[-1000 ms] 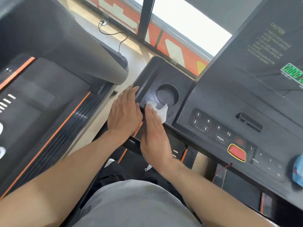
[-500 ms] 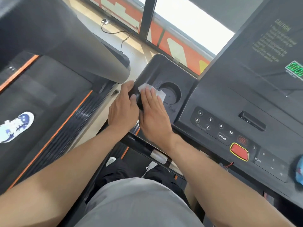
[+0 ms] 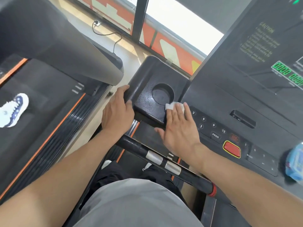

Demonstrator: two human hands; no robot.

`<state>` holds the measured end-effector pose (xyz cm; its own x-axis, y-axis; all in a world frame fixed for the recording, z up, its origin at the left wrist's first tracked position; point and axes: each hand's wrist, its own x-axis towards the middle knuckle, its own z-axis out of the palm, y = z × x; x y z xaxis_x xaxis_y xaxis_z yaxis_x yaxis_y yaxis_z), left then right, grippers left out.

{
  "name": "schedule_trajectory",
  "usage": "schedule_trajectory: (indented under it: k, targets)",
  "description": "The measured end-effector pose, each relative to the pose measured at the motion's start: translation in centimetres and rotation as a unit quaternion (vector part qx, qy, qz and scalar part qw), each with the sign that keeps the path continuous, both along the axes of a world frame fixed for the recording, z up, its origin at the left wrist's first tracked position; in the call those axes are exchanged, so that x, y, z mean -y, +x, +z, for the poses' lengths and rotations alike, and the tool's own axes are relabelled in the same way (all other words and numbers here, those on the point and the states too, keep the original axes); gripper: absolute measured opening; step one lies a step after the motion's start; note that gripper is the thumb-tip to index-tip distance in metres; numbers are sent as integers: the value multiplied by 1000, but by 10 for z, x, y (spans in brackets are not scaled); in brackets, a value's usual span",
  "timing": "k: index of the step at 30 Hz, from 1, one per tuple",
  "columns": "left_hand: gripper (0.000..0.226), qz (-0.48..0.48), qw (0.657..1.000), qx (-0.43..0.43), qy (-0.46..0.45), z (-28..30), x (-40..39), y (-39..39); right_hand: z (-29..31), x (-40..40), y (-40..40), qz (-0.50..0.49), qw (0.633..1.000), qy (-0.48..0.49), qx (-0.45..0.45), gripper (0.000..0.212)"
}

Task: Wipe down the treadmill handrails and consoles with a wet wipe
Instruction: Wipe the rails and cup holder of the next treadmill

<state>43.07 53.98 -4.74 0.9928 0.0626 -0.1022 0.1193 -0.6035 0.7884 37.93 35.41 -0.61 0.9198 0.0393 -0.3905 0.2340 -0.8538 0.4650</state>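
Note:
A black treadmill console (image 3: 246, 102) fills the right half of the head view, with a cup-holder tray (image 3: 147, 102) at its left end. My right hand (image 3: 178, 130) lies flat with straight fingers, pressing a white wet wipe (image 3: 172, 106) onto the tray's near right edge beside the round cup hole (image 3: 163, 93). My left hand (image 3: 117, 114) grips the tray's left corner, its thumb hooked over the edge. A black handrail (image 3: 160, 161) with two silver sensor bands crosses below my hands.
A blue wet-wipe pack (image 3: 295, 163) lies on the console at far right, near the red stop button (image 3: 232, 149). A neighbouring treadmill (image 3: 41, 95) stands to the left, with another person's blue-and-white shoe (image 3: 14, 108) on its belt. A window and a floor cable lie beyond.
My right hand has slid the wipe from the tray's left side across to its near right edge by the keypad. My left hand has kept its hold on the tray's left corner.

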Motion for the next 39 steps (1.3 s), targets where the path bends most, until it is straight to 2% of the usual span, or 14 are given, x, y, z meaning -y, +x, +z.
schedule_trajectory:
  k: [5, 12, 16, 21, 24, 26, 28, 29, 32, 33, 34, 35, 36, 39]
  targets:
    - [45, -6, 1000, 8, 10, 4, 0, 0, 0, -13, 26, -111, 993, 28, 4, 83]
    - [49, 2, 1000, 20, 15, 0, 1, 0, -11, -49, -38, -63, 995, 77, -29, 93]
    - [51, -8, 999, 28, 23, -1, 2, -1, -26, -32, -17, -54, 987, 144, 53, 88]
    - [49, -22, 998, 42, 50, -2, 4, -2, -37, -31, 14, -59, 967, 231, 86, 77]
    - [49, -23, 997, 43, 54, -3, 4, -1, -36, -37, 22, -32, 946, 296, 130, 86]
    - [50, -23, 997, 44, 57, -4, 4, -1, -26, -36, 38, -81, 935, 331, 97, 96]
    - [52, -21, 997, 46, 54, -4, 4, -1, -10, -40, 55, -179, 893, 411, 36, 100]
    - [53, -20, 997, 45, 52, -4, 4, -1, -1, -43, 64, -250, 839, 483, 12, 100]
    - [56, -17, 997, 48, 49, -4, 4, -2, 15, -55, 84, -454, 612, 647, 3, 89]
    - [56, -17, 997, 48, 49, -4, 4, -2, 15, -57, 87, -484, 567, 667, 18, 83]
    - [56, -18, 998, 49, 47, -3, 4, -3, 13, -60, 89, -491, 555, 670, 39, 78]
    - [56, -17, 998, 50, 45, -3, 5, -3, 9, -62, 89, -474, 579, 661, 63, 72]
    - [57, -16, 998, 50, 42, -3, 4, -2, 3, -63, 86, -438, 626, 639, 85, 65]
    - [56, -17, 998, 45, 36, -2, 4, -4, -13, -50, 67, -294, 799, 521, 67, 63]
